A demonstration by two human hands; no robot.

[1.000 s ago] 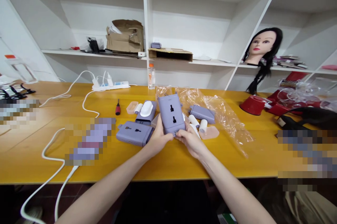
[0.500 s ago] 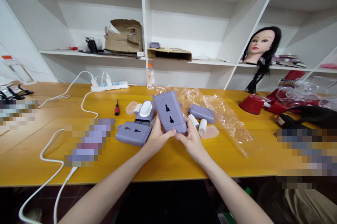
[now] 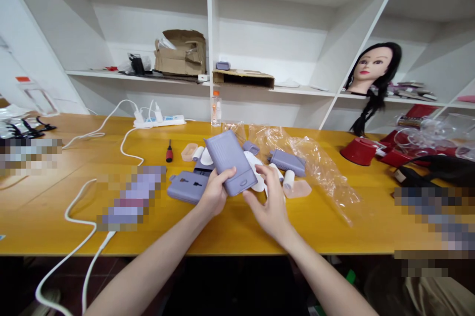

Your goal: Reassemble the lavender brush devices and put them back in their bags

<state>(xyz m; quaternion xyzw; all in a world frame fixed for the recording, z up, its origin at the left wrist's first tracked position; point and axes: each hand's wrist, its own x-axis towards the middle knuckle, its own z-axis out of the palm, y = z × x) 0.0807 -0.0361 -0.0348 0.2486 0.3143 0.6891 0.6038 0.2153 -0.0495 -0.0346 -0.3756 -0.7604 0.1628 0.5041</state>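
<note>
My left hand [image 3: 214, 193] grips a purple travel adapter block [image 3: 230, 161] above the yellow table [image 3: 237, 227], tilted with its ribbed side toward me. My right hand [image 3: 269, 204] is just right of the block, fingers spread and apart from it. A second purple adapter [image 3: 186, 186] lies flat to the left with its socket face up. A third purple unit [image 3: 286, 161] rests behind my right hand, beside small white cylinders [image 3: 288, 179] and a pinkish cap [image 3: 300, 188].
A red-handled screwdriver [image 3: 169, 152], a white power strip [image 3: 159, 120] with trailing cables, crumpled clear plastic bags [image 3: 319, 162], red bowls [image 3: 359, 149] and a small bottle [image 3: 216, 108] lie on the table. White shelves behind hold cardboard boxes [image 3: 181, 52] and a mannequin head [image 3: 373, 71].
The adapter block has been turned over from socket face to ribbed side and tilted left. My right hand has let go of it and opened; the left hand still holds it.
</note>
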